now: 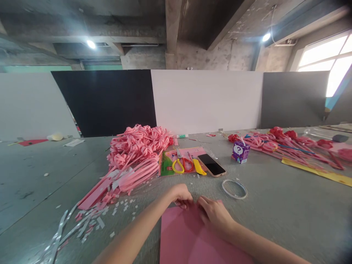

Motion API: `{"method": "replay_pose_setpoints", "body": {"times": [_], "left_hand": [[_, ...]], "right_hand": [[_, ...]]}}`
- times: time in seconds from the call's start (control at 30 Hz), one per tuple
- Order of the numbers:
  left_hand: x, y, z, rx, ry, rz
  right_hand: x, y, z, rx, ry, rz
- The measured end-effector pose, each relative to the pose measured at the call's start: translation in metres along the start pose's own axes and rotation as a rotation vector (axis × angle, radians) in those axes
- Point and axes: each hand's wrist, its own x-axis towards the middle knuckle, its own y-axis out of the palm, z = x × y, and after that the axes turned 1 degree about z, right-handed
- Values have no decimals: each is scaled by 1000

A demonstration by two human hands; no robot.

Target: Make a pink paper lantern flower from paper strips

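Observation:
A pink paper sheet [189, 238] lies flat on the grey table in front of me. My left hand [181, 195] has its fingers curled on the sheet's far edge. Beside it, my right hand [216, 214] presses on the same far edge with fingers bent. Just beyond the hands lie yellow and red scissors [182, 165], a yellow cutter [198, 167], a phone [211, 164] and a ring of clear tape [234, 188].
A heap of pink paper flowers [134, 152] lies at left, with paper scraps [93, 220] strewn below it. At right sit a purple carton [240, 151], more pink and red flowers [291, 145] and a yellow strip [316, 171]. Upright panels close off the table's back.

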Motion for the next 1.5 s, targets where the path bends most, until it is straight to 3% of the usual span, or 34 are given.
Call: {"method": "replay_pose_setpoints", "body": {"times": [0.2,0.77,1.07,1.2,1.3,1.4,1.5], "left_hand": [[6,-9,9,15,-48,62],[-25,-19,55,116,-125,32],[-30,-23,81,107,-121,-1],[-34,-31,101,73,-93,-86],[-35,-33,108,24,10,-227],[-31,-25,97,-18,169,-396],[-26,-4,73,-13,308,-483]], "right_hand": [[-1,1,1,-45,-10,-12],[-1,1,2,-32,-26,-20],[-1,0,1,-57,-35,-26],[1,1,1,-72,-28,-22],[1,1,2,-64,-25,-18],[0,1,2,-42,-23,-16],[-1,0,3,-12,-2,-12]]}}
